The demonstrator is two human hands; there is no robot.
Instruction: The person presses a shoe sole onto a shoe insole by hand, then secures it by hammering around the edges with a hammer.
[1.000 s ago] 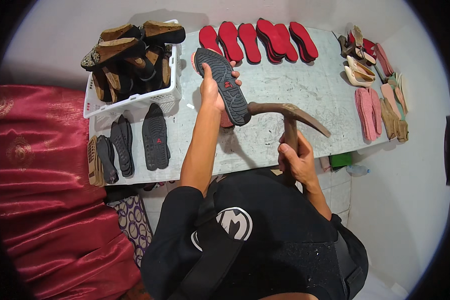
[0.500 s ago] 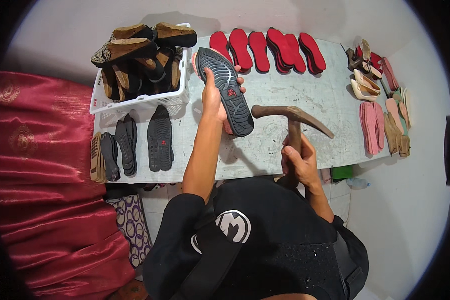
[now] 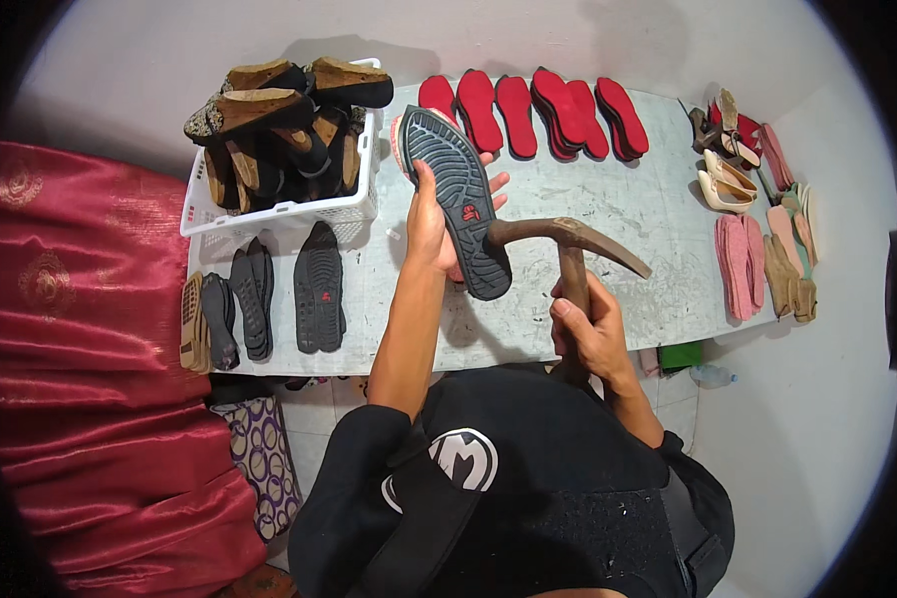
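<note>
My left hand (image 3: 431, 231) is wrapped round a shoe (image 3: 439, 151), its black ribbed sole turned up toward me and its pointed toe away. The thumb lies on one edge of the sole, and fingertips show past the other edge. Light and reddish material shows along the toe's left side; the rest of the upper is hidden beneath. My right hand (image 3: 590, 329) grips the wooden handle of a hammer (image 3: 568, 234). The hammer's round face is at the sole's right edge near the heel, seemingly touching it; its curved, tapering end points right.
On the table (image 3: 588, 209), red insoles (image 3: 513, 118) line the back. A white crate (image 3: 354, 214) of shoes on wooden lasts stands at left, with black soles (image 3: 319, 294) before it. Pink insoles (image 3: 738, 264) and cream shoes (image 3: 726, 184) lie at right. A red curtain (image 3: 90, 329) hangs at left.
The hammer head has moved left, from beside the shoe to the sole's edge near the heel. The left hand's fingers stretch out farther past the shoe. The view has shifted slightly.
</note>
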